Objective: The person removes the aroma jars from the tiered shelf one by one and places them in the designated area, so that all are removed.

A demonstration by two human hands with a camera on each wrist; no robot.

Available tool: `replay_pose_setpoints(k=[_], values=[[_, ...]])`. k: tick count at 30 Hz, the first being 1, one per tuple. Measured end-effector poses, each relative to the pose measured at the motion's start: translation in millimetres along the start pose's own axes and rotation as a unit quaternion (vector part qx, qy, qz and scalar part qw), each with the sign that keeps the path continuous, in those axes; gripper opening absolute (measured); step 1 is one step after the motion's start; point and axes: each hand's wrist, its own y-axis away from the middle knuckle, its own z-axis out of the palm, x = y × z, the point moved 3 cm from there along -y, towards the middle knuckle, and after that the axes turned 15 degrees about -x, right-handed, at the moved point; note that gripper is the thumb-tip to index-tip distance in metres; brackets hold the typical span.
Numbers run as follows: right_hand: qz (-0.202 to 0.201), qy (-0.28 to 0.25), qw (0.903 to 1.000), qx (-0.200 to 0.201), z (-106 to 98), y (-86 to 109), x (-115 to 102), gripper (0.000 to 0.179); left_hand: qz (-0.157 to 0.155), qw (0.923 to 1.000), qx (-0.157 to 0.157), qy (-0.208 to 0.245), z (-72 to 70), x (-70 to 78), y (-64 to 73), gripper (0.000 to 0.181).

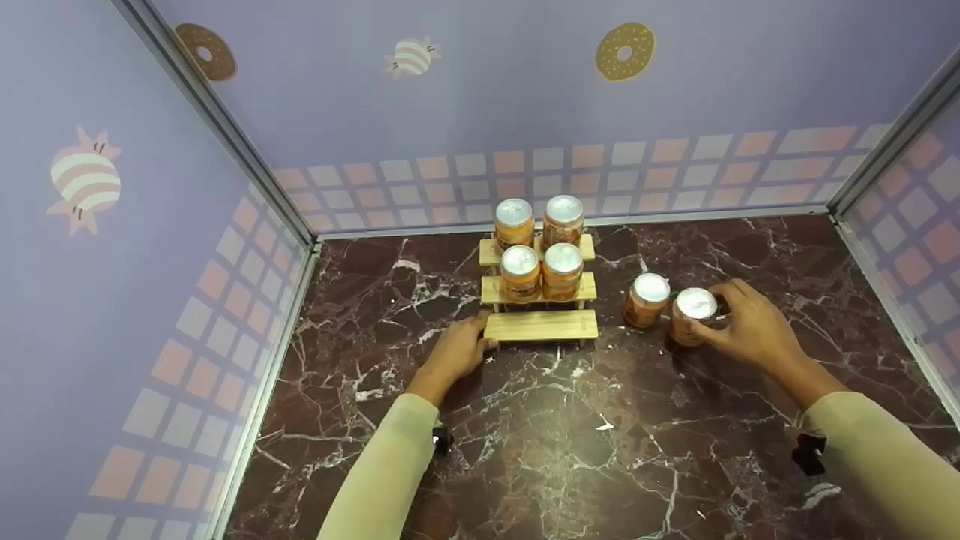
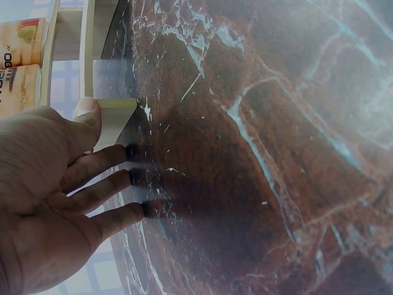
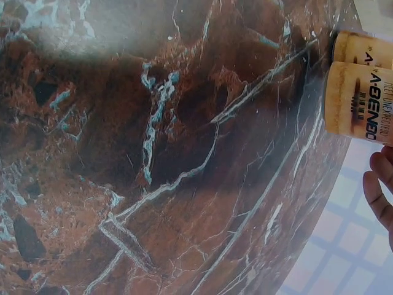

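Observation:
A small three-step wooden rack (image 1: 540, 325) stands on the dark marbled table. Several orange cans with pale lids sit on it, two on the middle step, among them a can (image 1: 520, 273), and two on the top step; the lowest step is bare. My left hand (image 1: 455, 349) holds the left end of the lowest step. In the left wrist view its thumb (image 2: 88, 117) lies against the wood and the other visible fingers extend toward the table. To the rack's right, my right hand (image 1: 750, 326) grips an orange can (image 1: 686, 326) between thumb and fingers. Beside it stands another can (image 1: 643, 307).
A lilac wall (image 1: 510, 97) with a checked border rises behind the rack. Side walls (image 1: 97, 300) close in the table on the left and right. White-veined marble (image 1: 562, 450) spreads in front of the rack.

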Motion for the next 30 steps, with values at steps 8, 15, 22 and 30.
replay_pose_setpoints(k=[8,15,22,30], values=[[0.022,-0.02,0.9995,-0.009,-1,-5.6,12,0.06,0.005,1.0,0.008,0.0,-1.0,1.2,1.5,0.067],[0.025,-0.037,0.999,0.003,0,-14.3,17,0.062,-0.002,1.0,0.001,0.01,-1.8,1.1,2.4,0.071],[0.038,-0.057,0.9976,0.003,1,-22.8,17,0.064,-0.004,1.0,-0.008,0.003,-1.3,1.3,1.7,0.07],[0.026,-0.06,0.9978,0.011,6,-27.8,15,0.062,0.004,1.0,0.0,-0.002,-1.0,2.2,2.8,0.068]])
